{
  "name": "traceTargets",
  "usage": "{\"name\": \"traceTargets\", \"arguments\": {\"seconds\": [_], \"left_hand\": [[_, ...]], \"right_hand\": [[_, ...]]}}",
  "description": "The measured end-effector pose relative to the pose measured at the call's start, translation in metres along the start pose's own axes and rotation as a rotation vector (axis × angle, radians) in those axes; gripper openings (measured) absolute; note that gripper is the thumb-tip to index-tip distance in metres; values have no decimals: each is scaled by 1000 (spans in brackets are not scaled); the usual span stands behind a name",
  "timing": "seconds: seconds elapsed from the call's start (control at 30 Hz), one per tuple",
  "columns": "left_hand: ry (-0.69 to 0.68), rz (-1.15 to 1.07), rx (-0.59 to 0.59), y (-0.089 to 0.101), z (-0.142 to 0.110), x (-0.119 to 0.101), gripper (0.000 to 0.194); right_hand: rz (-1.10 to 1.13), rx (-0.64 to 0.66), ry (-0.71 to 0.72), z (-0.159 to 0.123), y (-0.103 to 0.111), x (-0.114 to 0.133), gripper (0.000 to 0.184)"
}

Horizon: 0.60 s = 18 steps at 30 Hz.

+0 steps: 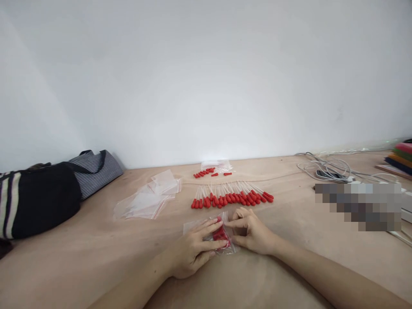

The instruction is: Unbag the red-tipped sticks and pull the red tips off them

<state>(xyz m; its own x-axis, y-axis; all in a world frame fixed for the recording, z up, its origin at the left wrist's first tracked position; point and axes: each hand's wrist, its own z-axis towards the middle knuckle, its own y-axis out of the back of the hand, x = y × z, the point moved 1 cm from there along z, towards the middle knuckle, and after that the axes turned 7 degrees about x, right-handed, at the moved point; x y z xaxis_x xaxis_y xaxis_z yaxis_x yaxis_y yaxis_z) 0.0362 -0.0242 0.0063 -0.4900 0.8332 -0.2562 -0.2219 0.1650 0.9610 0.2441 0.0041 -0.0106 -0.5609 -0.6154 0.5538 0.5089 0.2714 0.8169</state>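
Note:
A clear zip bag (229, 243) with red rubber bulbs (220, 234) inside lies on the table in front of me. My left hand (200, 246) rests on it, fingers stretched out and pressing it down. At the bag's right edge, my right hand (252, 231) has thumb and fingers pinched together on the plastic. Just beyond my hands, several glass droppers with red bulbs (233, 198) lie in a row, bulbs toward me. Farther back are loose red bulbs (204, 172) beside clear glass tubes (229, 168) on a plastic bag.
Flat zip bags (149, 197) are spread in a loose pile to the left. A black bag (45, 201) and a striped bag (96, 174) stand at the far left. Tangled white cables (322, 165), a blurred-out patch and coloured stacked items (401, 159) occupy the right side.

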Motion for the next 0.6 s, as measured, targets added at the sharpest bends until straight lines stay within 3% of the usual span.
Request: {"name": "traceTargets", "arguments": {"seconds": [0.07,0.37,0.6], "left_hand": [[10,-12,-6,0,0,0,43],[52,-200,-56,-5,-5,4,34],[62,-248,-65,-5,-5,4,31]], "right_hand": [[22,5,38,0,0,4,14],[278,110,233,-2,9,11,24],[316,147,268,1,8,11,28]]}}
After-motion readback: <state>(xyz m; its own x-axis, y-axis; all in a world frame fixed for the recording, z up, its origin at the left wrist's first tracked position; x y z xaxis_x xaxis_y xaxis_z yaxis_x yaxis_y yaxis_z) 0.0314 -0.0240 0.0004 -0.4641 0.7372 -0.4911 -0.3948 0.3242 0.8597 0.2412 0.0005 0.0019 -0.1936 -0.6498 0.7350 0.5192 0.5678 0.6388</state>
